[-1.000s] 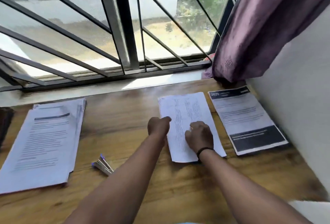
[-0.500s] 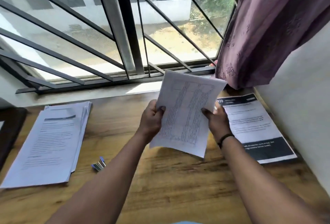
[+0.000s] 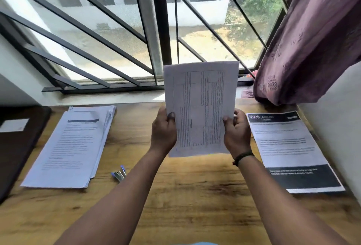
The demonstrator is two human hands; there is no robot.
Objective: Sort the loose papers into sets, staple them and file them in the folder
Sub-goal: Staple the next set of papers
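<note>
— Wooden desk [image 3: 185, 196] under a barred window [image 3: 148, 29], that's where I'm working. What do you see from left to right?

— At the far left lies a dark folder [image 3: 17, 147] with a pale label on it, shut as far as I can tell. Just beside it sits the big stack of loose papers [image 3: 72, 147], flat on the desk, then a small stapler [image 3: 119, 174] with blue tips near the stack's lower corner.

— And my hands?

— Your left hand [image 3: 163, 133] pinches the left edge of a printed set of sheets [image 3: 201, 108], thumb on the front. Your right hand [image 3: 237, 133] pinches the right edge the same way, a dark band on that wrist. A second ago those sheets lay flat on the desk under both hands; now they are lifted upright in front of the window.

— So what does that mean?

— I judge this set is being squared up for stapling; the stapler is untouched and nothing is filed yet.

— Anything readable?

— Only "2939" in the black header of the sheet [image 3: 289, 147] lying at the right, next to the wall and below the purple curtain [image 3: 312, 39]. The held page shows a table, its text too blurred to read.
</note>
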